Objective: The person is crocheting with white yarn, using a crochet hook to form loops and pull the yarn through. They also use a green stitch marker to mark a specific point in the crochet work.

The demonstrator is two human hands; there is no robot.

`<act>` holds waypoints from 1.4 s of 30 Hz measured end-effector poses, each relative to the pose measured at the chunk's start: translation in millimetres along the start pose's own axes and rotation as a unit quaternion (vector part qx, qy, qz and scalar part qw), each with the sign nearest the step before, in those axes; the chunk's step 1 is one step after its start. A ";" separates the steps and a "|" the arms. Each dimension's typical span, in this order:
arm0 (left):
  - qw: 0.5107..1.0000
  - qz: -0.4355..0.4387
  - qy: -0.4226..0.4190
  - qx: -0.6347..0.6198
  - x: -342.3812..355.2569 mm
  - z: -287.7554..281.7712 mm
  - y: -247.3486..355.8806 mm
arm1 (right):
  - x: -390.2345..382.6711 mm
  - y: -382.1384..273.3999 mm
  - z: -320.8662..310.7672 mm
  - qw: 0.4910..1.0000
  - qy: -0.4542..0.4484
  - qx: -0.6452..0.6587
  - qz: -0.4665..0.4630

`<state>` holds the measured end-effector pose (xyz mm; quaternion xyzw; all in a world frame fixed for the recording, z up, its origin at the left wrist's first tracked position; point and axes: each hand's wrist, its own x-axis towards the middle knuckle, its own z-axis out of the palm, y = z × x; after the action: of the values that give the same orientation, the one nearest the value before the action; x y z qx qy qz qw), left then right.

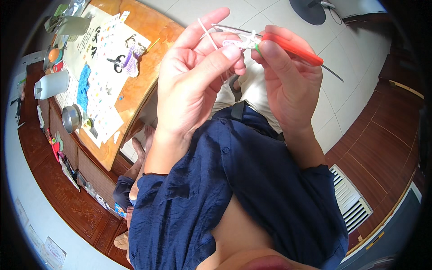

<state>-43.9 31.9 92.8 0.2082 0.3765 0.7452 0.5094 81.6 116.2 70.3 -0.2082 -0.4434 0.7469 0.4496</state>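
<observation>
In front of my chest, both hands are raised close together. My left hand pinches a small white and lilac crochet piece between thumb and fingers. A strand of pale yarn crosses its raised index finger. My right hand is closed round the red handle of a crochet hook. The metal shaft points left over the crochet piece, its tip near the left index finger. A small green thing shows by my right fingertips; its kind is unclear. Behind the handle a thin dark rod sticks out.
A wooden table stands at left with a printed sheet, black-handled scissors, a lilac crochet piece, a blue knitted piece and a metal cup. Another person's leg shows beside it. A round dark base stands ahead.
</observation>
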 end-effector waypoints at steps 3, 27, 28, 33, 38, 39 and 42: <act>1.000 0.006 -0.007 0.007 -0.1 -4.0 -0.3 | -0.1 2.1 -0.5 1.000 -0.010 -0.001 -0.017; 0.992 0.100 0.063 0.050 -2.7 8.4 -0.5 | 7.0 4.0 -9.9 0.997 -0.059 0.023 -0.050; 0.992 0.100 0.063 0.050 -3.1 9.8 0.5 | 7.7 4.2 -10.6 0.996 -0.062 0.029 -0.053; 0.992 0.098 0.052 0.060 -5.7 5.1 -0.2 | 11.0 4.4 -17.4 0.994 -0.072 0.058 -0.049; 0.982 0.122 0.082 0.123 -5.2 3.3 -3.1 | 12.0 -1.7 -24.4 0.995 -0.074 0.054 -0.049; 0.977 0.128 0.089 0.144 -5.0 3.2 -3.6 | 11.0 -2.1 -24.4 0.995 -0.069 0.032 -0.069; 0.965 0.156 0.094 0.190 -4.4 5.2 -3.6 | 10.3 -3.8 -25.0 0.991 -0.073 -0.022 -0.110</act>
<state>-36.4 30.4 93.6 0.2865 0.5203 0.7464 0.3002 95.9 137.6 61.4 -0.1134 -0.5115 0.6962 0.4906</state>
